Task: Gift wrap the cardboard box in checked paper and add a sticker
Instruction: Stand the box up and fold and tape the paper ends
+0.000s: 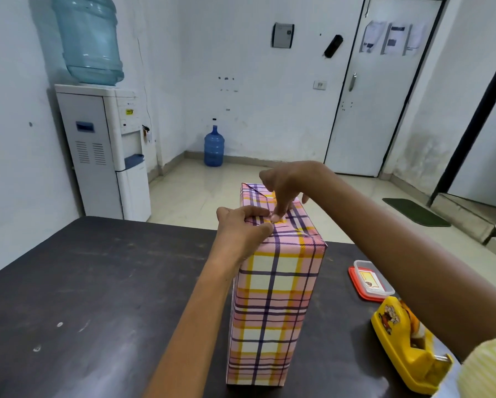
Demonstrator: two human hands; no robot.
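A tall box [272,300] wrapped in pink, yellow and purple checked paper stands upright on the dark table [83,297]. My left hand [241,234] lies over the top left edge of the box, fingers curled onto the folded paper flaps. My right hand [284,188] reaches in from the right and presses a fingertip down on the middle of the top, where the flaps meet. Whether a piece of tape or a sticker lies under the fingertip cannot be told.
A yellow tape dispenser [407,346] sits at the table's right front. Behind it lies a small clear container with a red lid [370,280]. A water dispenser [106,150] stands beyond the table's far left edge.
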